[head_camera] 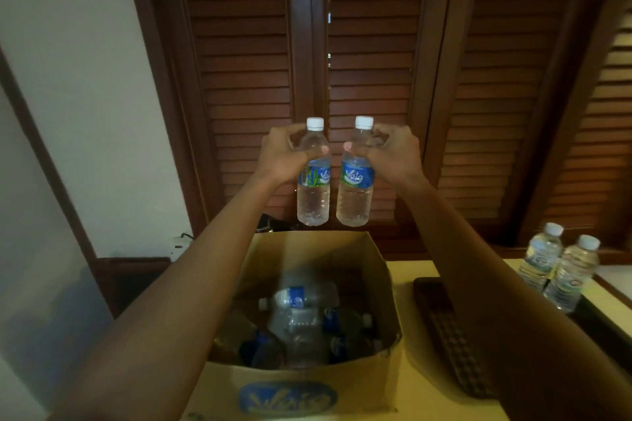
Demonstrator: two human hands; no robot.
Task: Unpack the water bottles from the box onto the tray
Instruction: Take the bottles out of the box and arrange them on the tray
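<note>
I have both arms stretched out in front of me, each hand closed around a water bottle lifted clear above the open cardboard box. My left hand wraps the shoulder of the left bottle, fingers curled round the clear upper part just under the white cap, thumb tip showing on the side facing the other bottle. My right hand grips the right bottle the same way, at the shoulder above the blue label. Both bottles hang upright, long axis close to vertical, caps pointing up and bases pointing down toward the box; the right one leans a little, its base swung slightly toward the left. They sit just beside each other with a narrow gap between, not touching as far as I can tell, set against the dark louvred wooden doors behind. Below them the box stands on a yellowish tabletop, and inside it more bottles lie on their sides in a loose heap, long axes running different ways, the top one with its cap pointing left. The box front carries a blue oval logo. To the right, near the table's far corner, two more bottles stand upright, touching or nearly so, on a dark tray. A dark woven mat lies between the box and that tray, partly covered by my right forearm.
</note>
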